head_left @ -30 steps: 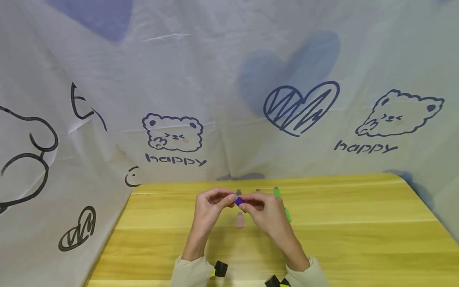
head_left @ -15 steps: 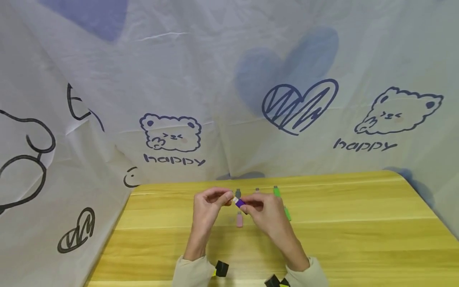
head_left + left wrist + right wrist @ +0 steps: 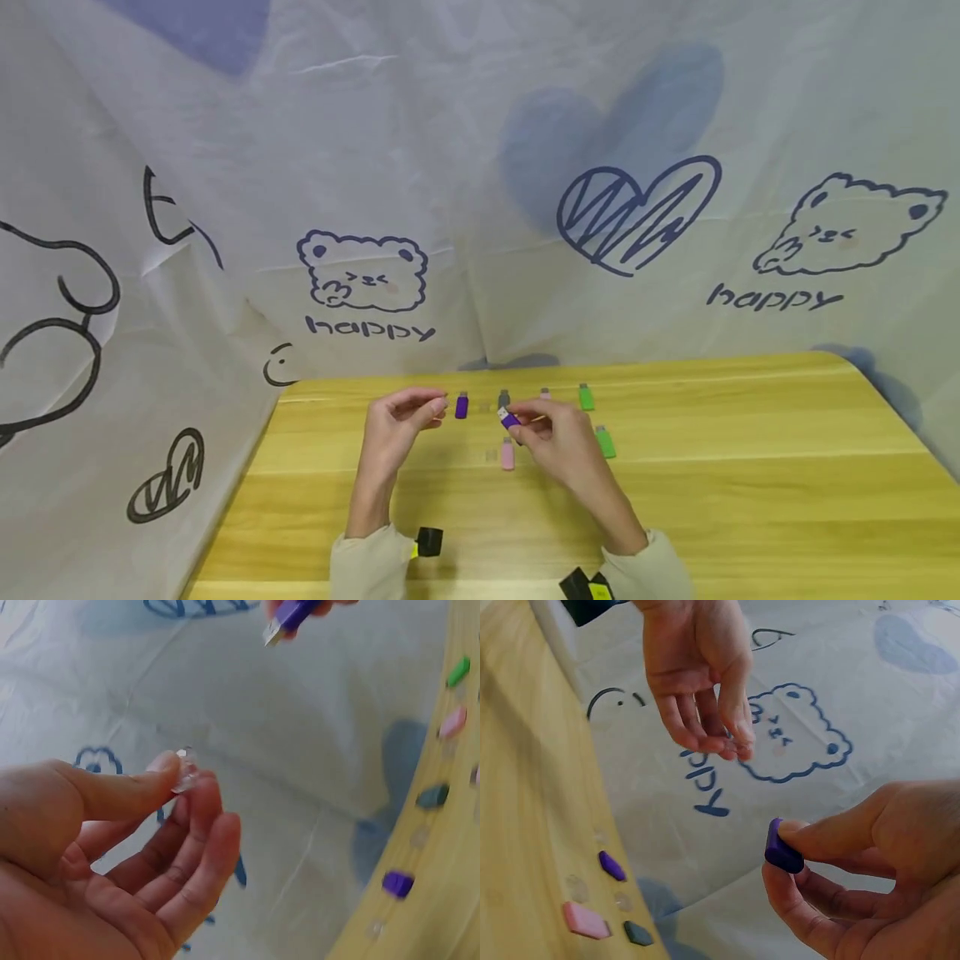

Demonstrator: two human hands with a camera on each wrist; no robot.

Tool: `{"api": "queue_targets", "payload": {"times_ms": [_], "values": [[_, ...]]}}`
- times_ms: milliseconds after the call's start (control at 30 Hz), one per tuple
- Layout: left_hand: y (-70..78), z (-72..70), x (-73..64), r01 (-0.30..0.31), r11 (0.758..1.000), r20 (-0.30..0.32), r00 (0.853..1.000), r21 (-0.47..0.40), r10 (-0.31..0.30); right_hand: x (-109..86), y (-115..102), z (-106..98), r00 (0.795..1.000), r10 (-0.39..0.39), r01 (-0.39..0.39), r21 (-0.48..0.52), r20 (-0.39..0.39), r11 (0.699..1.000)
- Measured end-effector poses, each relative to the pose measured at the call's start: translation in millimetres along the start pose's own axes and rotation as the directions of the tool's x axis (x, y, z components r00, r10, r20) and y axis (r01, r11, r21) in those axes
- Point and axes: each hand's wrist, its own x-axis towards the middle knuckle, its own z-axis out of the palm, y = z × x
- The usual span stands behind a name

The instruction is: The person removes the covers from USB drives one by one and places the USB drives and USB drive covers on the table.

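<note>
My right hand (image 3: pixel 558 437) pinches a purple USB flash drive (image 3: pixel 509 419) between thumb and fingers, its bare metal plug pointing up and left. In the right wrist view the drive's purple body (image 3: pixel 783 847) shows at the fingertips. Off to the left, my left hand (image 3: pixel 405 421) pinches a small clear plastic cap (image 3: pixel 184 771) between thumb and forefinger, its other fingers loosely bent. Both hands are raised over the table, apart from each other. Another purple flash drive (image 3: pixel 462 406) lies on the table between them, just right of the left fingertips.
Around the hands on the wooden table (image 3: pixel 750 500) lie a grey flash drive (image 3: pixel 504 399), a pink one (image 3: pixel 507 455) nearer me, and two green ones, one behind (image 3: pixel 586 397). Clear caps, one beside the pink drive (image 3: pixel 491 455), lie among them. A printed cloth (image 3: pixel 487 208) hangs behind.
The clear cap has come off the purple drive's plug. My left hand has moved left with it, uncovering the purple drive on the table; the right hand stays nearly in place.
</note>
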Motion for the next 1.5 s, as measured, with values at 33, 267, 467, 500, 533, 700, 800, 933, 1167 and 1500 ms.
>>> {"api": "queue_targets", "payload": {"times_ms": [33,267,467,500,533,700,800,933,1167,1500], "values": [[-1.9,-3.1,0.7,0.003,1.0,-0.004,1.0,0.025,-0.003,1.4,2.1,1.8,1.0,0.004,-0.004,0.005,-0.002,1.0],[-14.0,-16.2,3.5,0.068,0.983,-0.005,0.998,0.173,-0.068,10.4,16.2,18.5,0.998,0.061,-0.06,0.104,0.001,0.993],[-19.7,-21.3,4.3,0.12,0.968,-0.011,0.993,0.222,-0.12,22.0,24.9,41.3,0.99,0.116,-0.126,0.145,0.079,0.981],[-20.1,-22.2,4.6,0.123,0.967,-0.012,0.992,0.222,-0.123,23.9,25.9,44.9,0.99,0.117,-0.128,0.143,0.083,0.981],[-20.3,-23.1,5.0,0.124,0.967,-0.012,0.992,0.223,-0.125,25.8,26.4,48.3,0.989,0.119,-0.129,0.134,0.084,0.983],[-20.5,-27.5,6.3,0.128,0.969,-0.012,0.992,0.211,-0.128,35.9,29.8,65.6,0.988,0.123,-0.125,0.014,0.09,0.992],[-21.9,-29.8,7.4,0.132,0.972,-0.013,0.991,0.197,-0.132,41.1,32.2,76.4,0.982,0.147,-0.141,-0.061,0.114,0.988],[-24.3,-32.0,8.3,0.132,0.974,-0.013,0.991,0.182,-0.132,46.2,35.9,90.5,0.973,0.188,-0.167,-0.147,0.138,0.975],[-29.1,-35.2,7.0,0.15,0.975,-0.02,0.989,0.164,-0.149,48.9,39.2,107.8,0.973,0.163,-0.114,-0.272,0.163,0.955],[-33.3,-38.8,6.1,0.153,0.976,-0.015,0.988,0.153,-0.153,45.9,38.5,111.8,0.966,0.157,-0.084,-0.327,0.204,0.941]]}}
